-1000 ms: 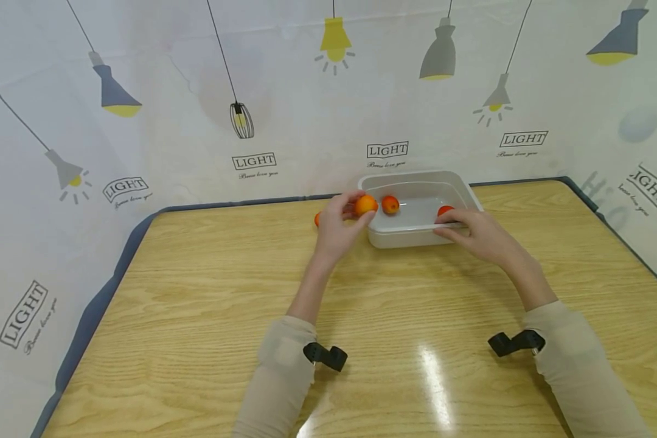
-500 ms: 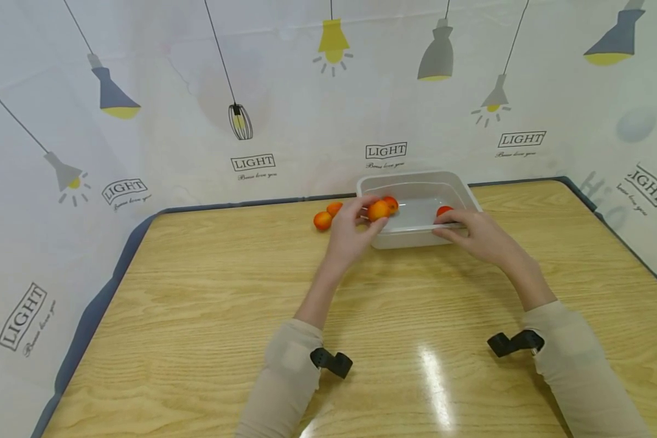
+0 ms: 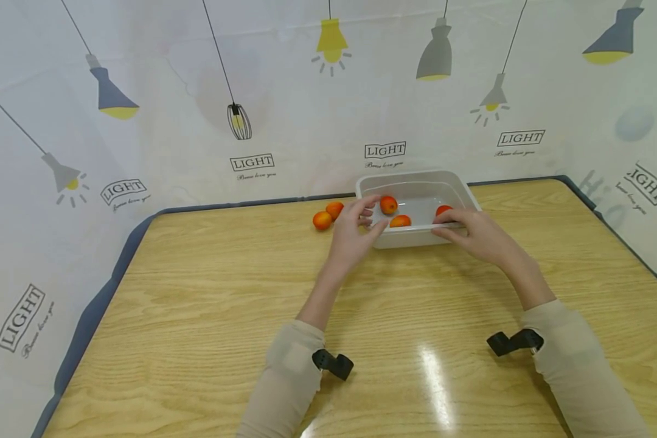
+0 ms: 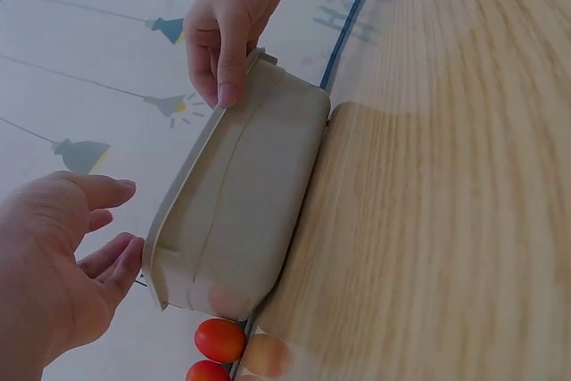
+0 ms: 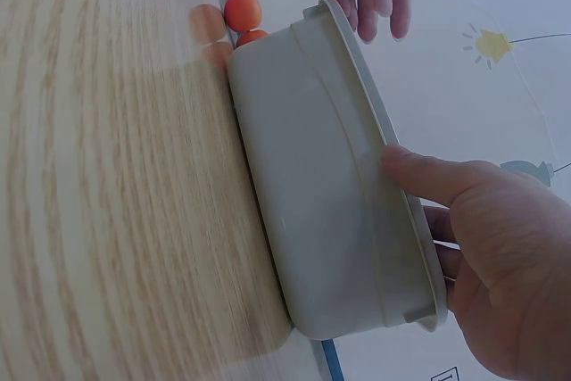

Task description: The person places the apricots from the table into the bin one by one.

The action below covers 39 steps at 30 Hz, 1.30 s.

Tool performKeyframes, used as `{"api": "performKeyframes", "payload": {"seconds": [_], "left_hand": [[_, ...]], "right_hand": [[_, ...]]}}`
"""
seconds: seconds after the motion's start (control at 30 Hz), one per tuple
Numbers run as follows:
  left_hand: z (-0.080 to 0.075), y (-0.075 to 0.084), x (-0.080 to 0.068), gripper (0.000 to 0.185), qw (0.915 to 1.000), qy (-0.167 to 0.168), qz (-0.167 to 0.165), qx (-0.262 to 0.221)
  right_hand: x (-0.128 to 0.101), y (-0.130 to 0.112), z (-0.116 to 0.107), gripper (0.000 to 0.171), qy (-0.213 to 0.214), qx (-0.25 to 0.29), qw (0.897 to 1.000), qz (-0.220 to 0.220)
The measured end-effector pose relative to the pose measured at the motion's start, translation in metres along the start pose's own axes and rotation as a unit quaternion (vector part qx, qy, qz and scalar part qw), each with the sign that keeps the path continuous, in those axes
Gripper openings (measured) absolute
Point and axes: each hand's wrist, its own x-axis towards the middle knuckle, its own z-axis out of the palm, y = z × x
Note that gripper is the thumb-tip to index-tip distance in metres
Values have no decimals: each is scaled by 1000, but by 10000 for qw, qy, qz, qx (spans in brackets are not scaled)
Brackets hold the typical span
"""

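A white rectangular plastic box [image 3: 402, 239] stands at the back of the table. Inside it lie an orange-red tomato-like fruit [image 3: 389, 205] at the left, a second fruit [image 3: 400, 221] by the front wall, and a third fruit [image 3: 444, 210] partly hidden by the right hand. My left hand [image 3: 351, 234] is over the box's left end, thumb and fingers apart, holding nothing. My right hand [image 3: 480, 236] pinches the front rim near the right corner, thumb outside the wall in the right wrist view. Two more fruits [image 3: 322, 221] sit on the table left of the box.
The wooden table [image 3: 224, 304] has a blue edge along its back and sides. A pale wall covering [image 3: 285, 121] printed with lamps stands right behind it. A black wrist camera [image 3: 334, 364] is strapped to the left sleeve, another [image 3: 514, 343] to the right.
My left hand has carried a fruit rightward over the box and let it go; it now lies inside by the front wall. The right hand has stayed on the rim.
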Motion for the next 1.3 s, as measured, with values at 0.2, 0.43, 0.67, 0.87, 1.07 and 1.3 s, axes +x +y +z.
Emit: {"api": "performKeyframes", "payload": {"seconds": [0.2, 0.43, 0.67, 0.87, 1.07, 1.3], "left_hand": [[-2, 1, 0, 43, 10000, 5, -29, -8], [-3, 1, 0, 42, 9999, 14, -76, -79], [-7, -2, 0, 41, 9997, -9, -94, -235], [-16, -1, 3, 41, 9997, 60, -20, -241], [-30, -3, 7, 42, 9996, 148, 102, -195], [-47, -6, 13, 42, 9986, 370, 379, -67]], "right_hand": [[0, -1, -2, 19, -55, 48, 9999, 89], [1, -2, -2, 19, -65, -6, 9999, 146], [2, 0, 0, 20, -71, -21, 9999, 134], [2, -1, -1, 19, -104, 11, 9998, 189], [0, -1, -2, 20, -111, 1, 9997, 203], [0, 0, -1, 19, -63, 12, 9998, 176]]}}
